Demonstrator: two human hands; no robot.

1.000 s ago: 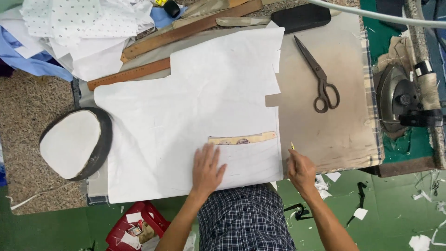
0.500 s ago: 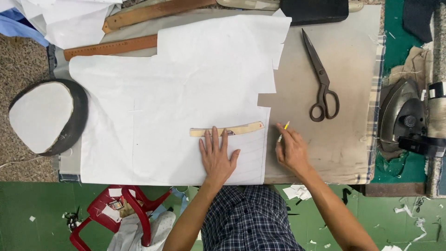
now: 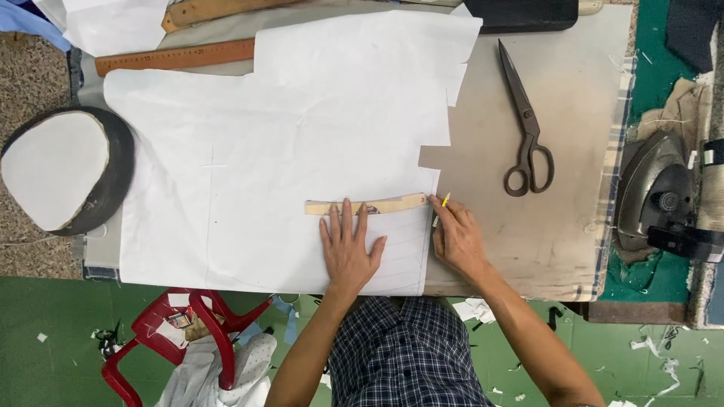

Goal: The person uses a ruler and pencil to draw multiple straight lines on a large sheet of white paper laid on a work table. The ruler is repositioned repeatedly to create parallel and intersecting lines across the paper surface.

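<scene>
Bare counter (image 3: 573,218) lies open along the right side between the white cloth (image 3: 286,173) and the right edge, broken only by the scissors (image 3: 528,128) lying near the far right corner. Past the right edge sits an iron (image 3: 664,196). Along the far edge, a long wooden ruler (image 3: 177,55) and a black case (image 3: 520,13) block the way.

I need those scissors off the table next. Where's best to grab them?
Take the scissors by the two loop handles, coming from the near edge of the table: the loops point toward the person, the closed blades point away, and they lie flat with bare surface around.
</scene>
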